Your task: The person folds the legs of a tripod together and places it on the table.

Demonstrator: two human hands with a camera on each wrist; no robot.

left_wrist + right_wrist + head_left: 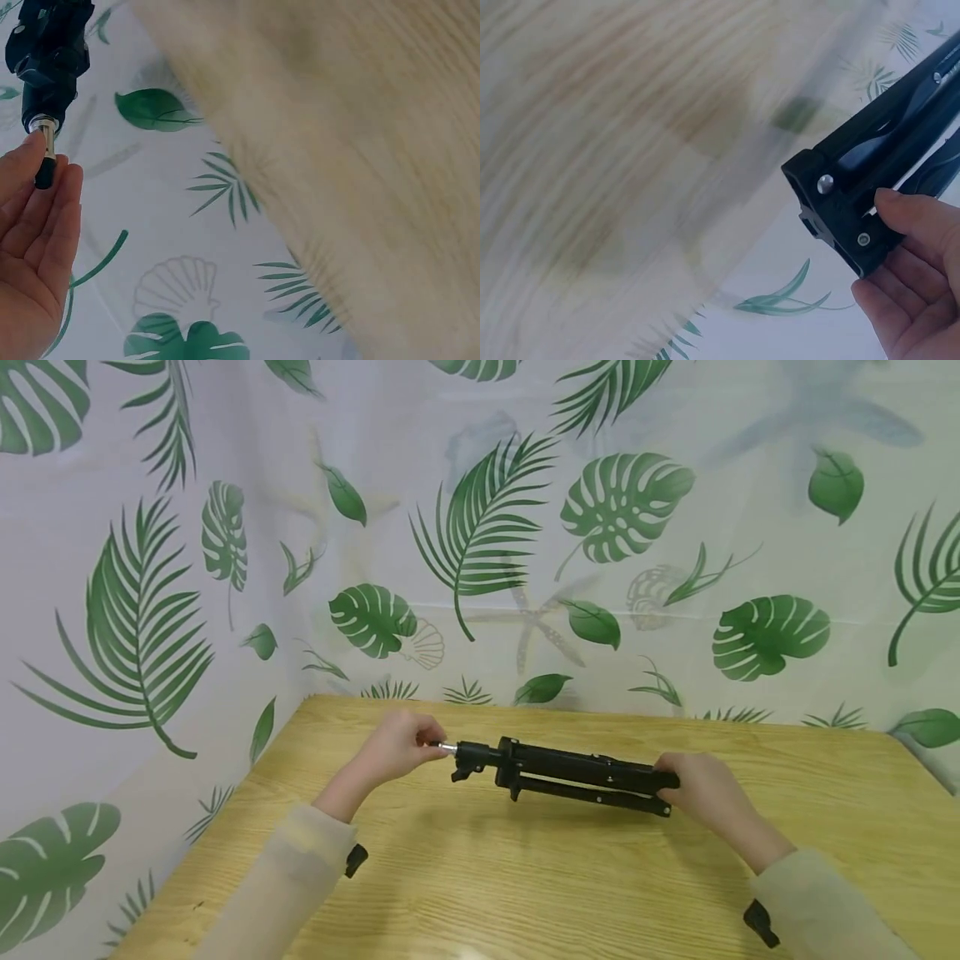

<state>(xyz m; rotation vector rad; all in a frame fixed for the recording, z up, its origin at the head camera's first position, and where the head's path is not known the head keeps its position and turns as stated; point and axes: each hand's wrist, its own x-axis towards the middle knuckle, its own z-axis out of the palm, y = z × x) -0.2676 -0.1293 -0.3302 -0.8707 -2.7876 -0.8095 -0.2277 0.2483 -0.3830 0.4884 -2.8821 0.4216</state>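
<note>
A folded black tripod stand [585, 768] is held sideways over the wooden table, its legs lying close together. My left hand [393, 745] pinches the silver rod with a black tip [46, 154] at the stand's left end, thumb on one side and fingers on the other. Beside that rod sits a black clamp knob [467, 770]. At the other end, my right hand [703, 787] grips the legs. The right wrist view shows the thumb and fingers of that hand around a riveted black end piece [840, 214].
The wooden table [450, 877] spreads beneath both hands. Behind it and to the left hangs a pale sheet [480, 677] printed with green leaves, starfish and shells. Dark straps' ends [356, 860] stick out from the pale sleeves.
</note>
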